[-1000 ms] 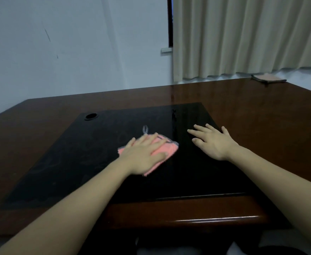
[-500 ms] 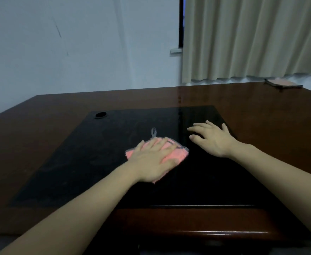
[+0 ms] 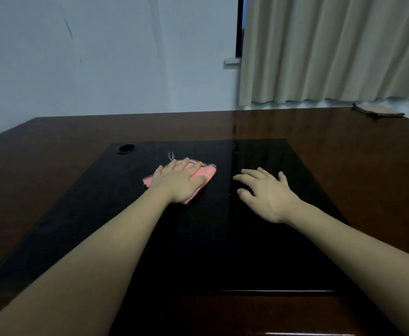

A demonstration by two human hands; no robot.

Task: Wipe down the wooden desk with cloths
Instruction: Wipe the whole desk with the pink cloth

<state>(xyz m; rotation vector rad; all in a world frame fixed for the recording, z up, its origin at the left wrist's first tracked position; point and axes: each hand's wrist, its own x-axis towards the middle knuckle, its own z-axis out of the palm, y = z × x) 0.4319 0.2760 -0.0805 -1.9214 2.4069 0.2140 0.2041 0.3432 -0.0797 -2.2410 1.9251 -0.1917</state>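
Observation:
A dark wooden desk (image 3: 344,154) with a black inset panel (image 3: 223,238) fills the lower view. A pink cloth (image 3: 207,173) with a small hanging loop lies on the panel's far middle. My left hand (image 3: 180,181) presses flat on the cloth with straight fingers and covers most of it. My right hand (image 3: 265,192) rests palm down on the bare panel just right of the cloth, fingers spread, holding nothing.
A round cable hole (image 3: 126,148) sits at the panel's far left corner. A second pinkish cloth (image 3: 378,110) lies at the desk's far right edge. A white wall and beige curtain (image 3: 332,49) stand behind the desk.
My left hand has pushed the pink cloth farther away across the panel, toward the back. My right hand has stayed about where it was.

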